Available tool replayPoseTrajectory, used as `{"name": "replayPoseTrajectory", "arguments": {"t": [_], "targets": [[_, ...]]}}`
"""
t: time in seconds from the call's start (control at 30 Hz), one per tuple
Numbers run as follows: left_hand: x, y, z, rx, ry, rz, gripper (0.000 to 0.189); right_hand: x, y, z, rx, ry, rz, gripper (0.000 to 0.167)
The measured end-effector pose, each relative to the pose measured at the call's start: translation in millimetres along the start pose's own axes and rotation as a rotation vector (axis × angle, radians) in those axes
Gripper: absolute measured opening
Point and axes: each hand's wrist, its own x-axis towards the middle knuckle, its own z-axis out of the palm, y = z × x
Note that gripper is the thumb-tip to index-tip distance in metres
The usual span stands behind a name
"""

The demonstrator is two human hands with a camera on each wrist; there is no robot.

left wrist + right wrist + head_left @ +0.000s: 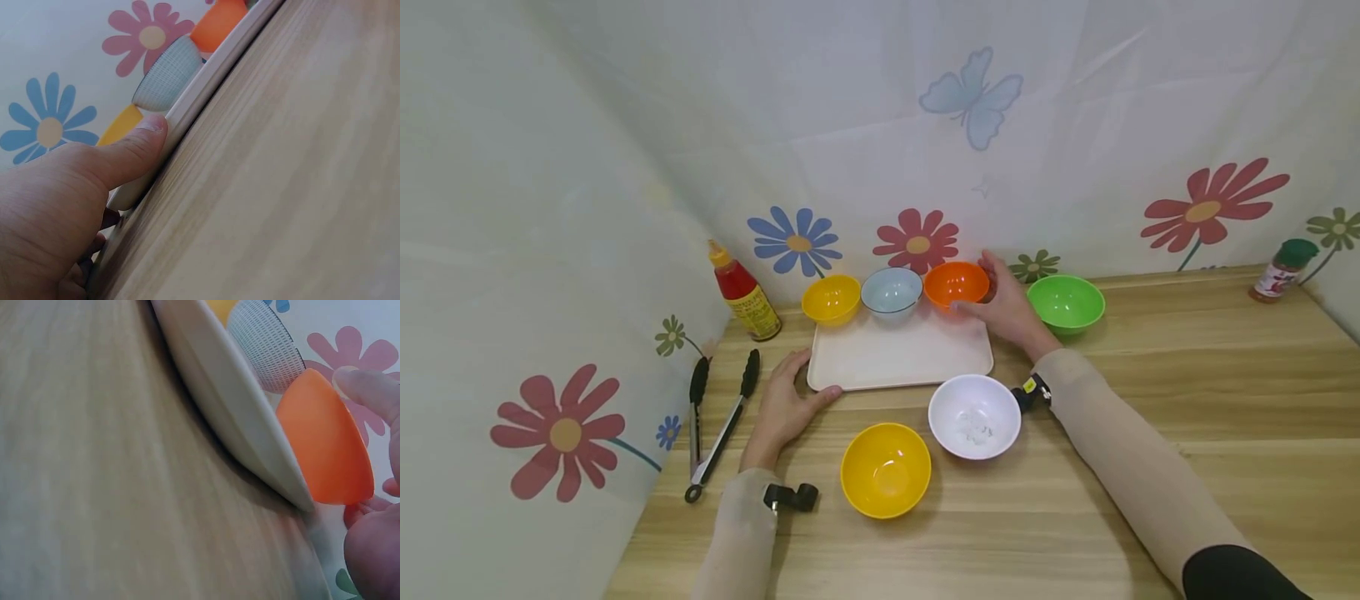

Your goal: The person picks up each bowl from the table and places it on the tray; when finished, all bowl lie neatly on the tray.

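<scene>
At the tray's back right, my right hand [1009, 310] holds the orange bowl [957, 283], its thumb at the near side and its fingers round the far right. In the right wrist view the orange bowl [325, 444] stands at the rim of the tray. My left hand [786, 410] grips the near left corner of the white rectangular tray [898, 357]; its thumb [140, 144] lies on the rim in the left wrist view. Along the tray's back edge, a small yellow bowl [831, 302] and a light blue bowl [891, 293] stand left of the orange one.
A green bowl [1066, 304] stands right of my right hand. Nearer are a white bowl [974, 417] with small bits inside and a larger yellow bowl [886, 471]. Tongs [722, 437] and a red sauce bottle [745, 296] are left; a green-capped jar [1283, 271] is far right.
</scene>
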Motion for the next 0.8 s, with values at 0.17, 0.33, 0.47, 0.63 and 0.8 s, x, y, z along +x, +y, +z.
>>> {"name": "replayPoseTrajectory", "arguments": {"t": [0.17,0.33,0.47,0.63,0.8], "targets": [[1.1,1.2,0.1,0.000,0.001,0.009,0.097,-1.3,-4.8,-4.2,0.033,0.045,-0.047,0.108],[1.0,1.7,0.2,-0.004,0.003,0.017,0.096,-3.8,-13.0,-10.9,0.025,0.080,-0.045,0.108],[0.6,2.4,0.1,-0.008,0.004,0.018,0.096,-6.5,-25.3,-18.9,0.081,0.103,-0.050,0.109],[0.2,1.7,-0.3,-0.010,0.006,0.026,0.095,-9.8,-42.4,-32.4,0.145,0.154,-0.140,0.110],[0.5,0.1,-0.1,0.005,0.001,0.023,0.096,-13.7,-53.0,-51.1,0.133,0.213,-0.242,0.106]]}}
